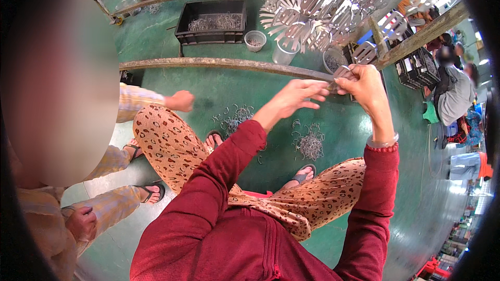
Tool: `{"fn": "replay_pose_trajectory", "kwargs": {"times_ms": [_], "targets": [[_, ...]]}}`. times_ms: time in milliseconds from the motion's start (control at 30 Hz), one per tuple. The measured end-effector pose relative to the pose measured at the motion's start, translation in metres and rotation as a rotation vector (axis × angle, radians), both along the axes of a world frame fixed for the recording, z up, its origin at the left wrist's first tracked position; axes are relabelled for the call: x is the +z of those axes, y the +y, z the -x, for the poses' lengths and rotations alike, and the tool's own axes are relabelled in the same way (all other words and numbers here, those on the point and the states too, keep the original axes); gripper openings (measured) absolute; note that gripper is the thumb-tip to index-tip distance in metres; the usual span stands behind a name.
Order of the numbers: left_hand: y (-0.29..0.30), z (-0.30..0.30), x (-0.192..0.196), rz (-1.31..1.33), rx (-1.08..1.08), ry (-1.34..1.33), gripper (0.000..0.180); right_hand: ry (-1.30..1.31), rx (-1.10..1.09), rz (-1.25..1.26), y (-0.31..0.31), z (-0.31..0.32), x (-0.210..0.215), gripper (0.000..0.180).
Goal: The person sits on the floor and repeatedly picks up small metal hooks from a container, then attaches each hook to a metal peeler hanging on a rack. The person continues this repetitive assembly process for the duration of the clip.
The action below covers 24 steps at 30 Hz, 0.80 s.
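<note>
My right hand is raised by the wooden rail, its thumb and fingers closed on a slotted metal piece, which looks like the head of a slotted turner. The fingers partly hide it. Close beside it, my left hand has its fingers stretched out and slightly blurred, the tips near the slotted piece; whether they touch it I cannot tell. Beyond my hands hang many shiny slotted metal pieces in thick clusters. On the green floor below lie a heap of small curved metal hooks and a second heap of hooks.
The wooden rail crosses in front of me. Beyond it stand a black crate of small metal parts, a white tub and a clear bucket. A co-worker's fist is at my left. Black crates stand far right.
</note>
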<state>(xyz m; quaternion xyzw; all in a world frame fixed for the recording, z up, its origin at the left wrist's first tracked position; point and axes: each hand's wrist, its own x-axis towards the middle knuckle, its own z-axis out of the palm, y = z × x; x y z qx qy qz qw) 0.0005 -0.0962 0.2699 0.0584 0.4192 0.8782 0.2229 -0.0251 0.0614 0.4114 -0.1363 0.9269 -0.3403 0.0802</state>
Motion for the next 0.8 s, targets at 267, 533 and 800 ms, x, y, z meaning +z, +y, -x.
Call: {"fn": "replay_pose_trajectory", "kwargs": {"times_ms": [267, 533, 800], "targets": [[-0.087, 0.054, -0.021, -0.216, 0.075, -0.122, 0.056, 0.057, -0.091, 0.068, -0.039, 0.029, -0.009, 0.015], [-0.078, 0.091, 0.006, -0.100, 0.023, -0.150, 0.042, 0.138, -0.163, -0.076, -0.056, 0.035, -0.007, 0.016], [-0.083, 0.096, 0.018, 0.100, -0.101, -0.173, 0.030, 0.199, -0.107, -0.099, -0.048, 0.039, -0.014, 0.016]]}}
